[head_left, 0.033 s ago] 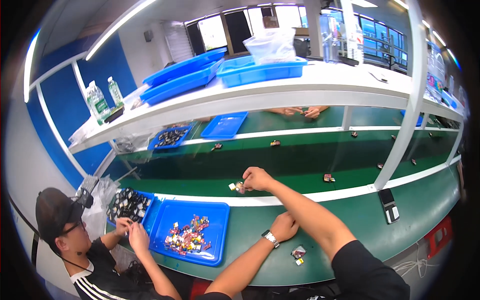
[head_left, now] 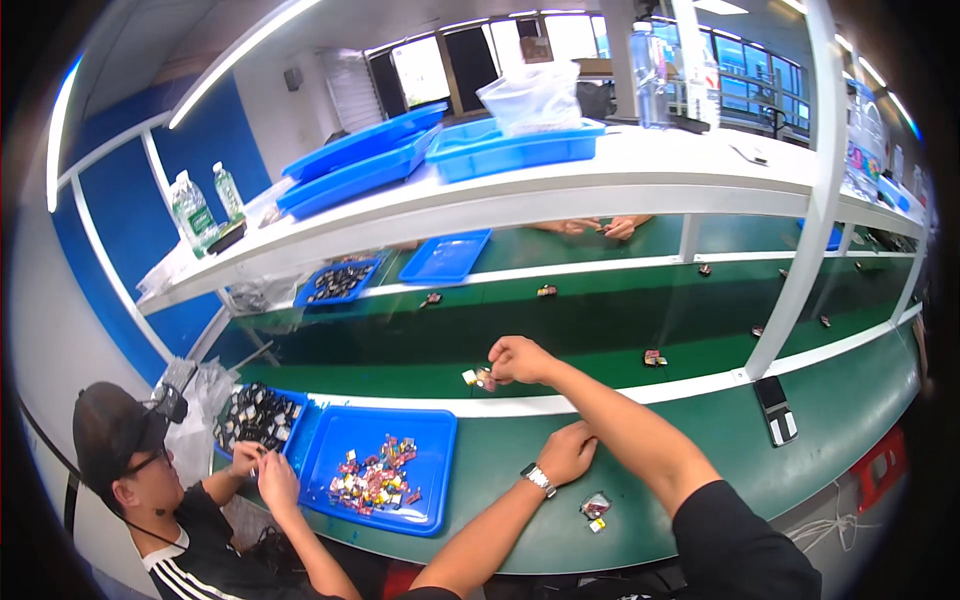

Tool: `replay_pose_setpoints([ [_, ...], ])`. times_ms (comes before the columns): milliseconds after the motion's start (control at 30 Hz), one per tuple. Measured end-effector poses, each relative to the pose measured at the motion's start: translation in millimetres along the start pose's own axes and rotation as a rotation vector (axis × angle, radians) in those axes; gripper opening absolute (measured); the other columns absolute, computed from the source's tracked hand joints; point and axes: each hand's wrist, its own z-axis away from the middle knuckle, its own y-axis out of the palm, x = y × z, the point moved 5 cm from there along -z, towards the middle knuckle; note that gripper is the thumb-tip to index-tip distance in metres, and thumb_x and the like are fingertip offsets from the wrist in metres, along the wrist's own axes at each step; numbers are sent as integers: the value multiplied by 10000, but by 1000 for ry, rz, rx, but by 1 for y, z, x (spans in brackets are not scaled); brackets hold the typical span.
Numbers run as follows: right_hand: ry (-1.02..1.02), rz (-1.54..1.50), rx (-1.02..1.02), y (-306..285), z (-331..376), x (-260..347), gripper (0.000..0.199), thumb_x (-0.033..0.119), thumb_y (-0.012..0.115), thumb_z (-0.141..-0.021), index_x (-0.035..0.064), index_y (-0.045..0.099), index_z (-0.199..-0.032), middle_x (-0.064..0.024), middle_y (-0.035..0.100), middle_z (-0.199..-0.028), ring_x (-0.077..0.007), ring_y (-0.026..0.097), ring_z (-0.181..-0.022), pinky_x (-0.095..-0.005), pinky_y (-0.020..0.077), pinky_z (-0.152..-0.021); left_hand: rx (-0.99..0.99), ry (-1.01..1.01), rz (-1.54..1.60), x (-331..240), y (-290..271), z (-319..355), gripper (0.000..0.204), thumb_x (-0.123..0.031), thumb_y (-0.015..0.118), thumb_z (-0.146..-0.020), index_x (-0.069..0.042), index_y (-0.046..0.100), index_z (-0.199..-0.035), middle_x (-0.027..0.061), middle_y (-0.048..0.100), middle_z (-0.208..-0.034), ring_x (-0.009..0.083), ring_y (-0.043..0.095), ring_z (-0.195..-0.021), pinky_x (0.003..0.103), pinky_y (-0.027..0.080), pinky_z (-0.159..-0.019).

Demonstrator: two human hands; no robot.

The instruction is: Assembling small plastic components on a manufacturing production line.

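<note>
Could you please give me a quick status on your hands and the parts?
Right hand over the green belt, small multicoloured part at its fingertips, grip unclear. Left hand near right forearm, over bench. White rail passes under right forearm.

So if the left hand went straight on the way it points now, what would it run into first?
Most likely the person's own right forearm, which crosses just ahead of the left hand. Depth is unclear, so it might pass beneath, over the green tabletop.
</note>
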Motion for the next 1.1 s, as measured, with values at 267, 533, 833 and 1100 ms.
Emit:
replay_pose_setpoints([
  [267, -221, 207, 125, -88, 179, 4, 198, 5, 673, -868, 17, 560, -1030, -65, 672, -917, -128, 662, -842, -293, 546, -784, 53, -626, 979, 35, 3, -16, 282, -162, 448, -1017, 17, 619, -1152, 99, 701, -981, 121, 619, -742, 264, 497, -622],
  [533, -345, 426, -169, -69, 219, -20, 199, 54, 675, -830, 35, 525, -960, -131, 579, -945, -324, 611, -871, -395, 506, -751, 349, -650, 1020, 25, 13, -15, 398, -154, 565, -999, 22, 497, -1350, 84, 656, -1113, 116, 627, -879, 262, 538, -734],
  [833, -607, 769, -502, -54, 233, -26, 146, 109, 701, -802, 87, 634, -930, -55, 589, -1012, -249, 596, -957, -376, 515, -798, 139, -701, 1080, 27, 4, -12, 420, -99, 564, -988, 36, 453, -1370, 135, 653, -1150, 217, 659, -1047, 389, 583, -906],
  [1100, -618, 878, -480, -51, 225, -32, 173, 107, 694, -788, 89, 627, -947, -58, 585, -1060, -259, 585, -971, -372, 509, -809, 44, -702, 1067, 28, 7, -12, 314, -51, 560, -980, 38, 517, -1278, 125, 655, -1124, 214, 667, -1015, 394, 582, -916],
])
